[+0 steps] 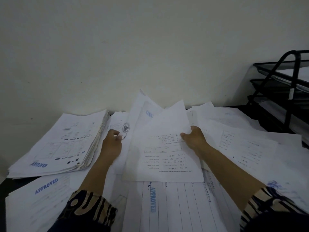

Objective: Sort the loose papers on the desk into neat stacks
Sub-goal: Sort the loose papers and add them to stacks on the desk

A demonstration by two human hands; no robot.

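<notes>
Sorting in progress: a sheet is lifted from the loose papers (242, 141) that cover the middle and right of the surface (247, 110), and appears to be under inspection before assignment to a pile. The right hand (194, 138) pinches the raised sheet (167, 148) at its right edge, thumb on the printed face and fingers behind it; the sheet tilts up toward the far wall, with several others fanned behind it. The left hand (112, 143) is curled on the corner of a crested page (124, 129) just left of the sheet, pinching it as far as can be seen. Both forearms reach forward from patterned sleeves (90, 208), wrists roughly level and raised above the papers. A thick stack (65, 143) lies at far left, its top page stamped APPROVED; a second stamped pile (38, 203) lies near left, and a lined form (175, 206) lies near centre beneath the sheet. A black tray rack (284, 91) stands far right. The next move probably calls for reading the stamp or heading, then carrying the sheet to the matching stack and squaring its edges.
</notes>
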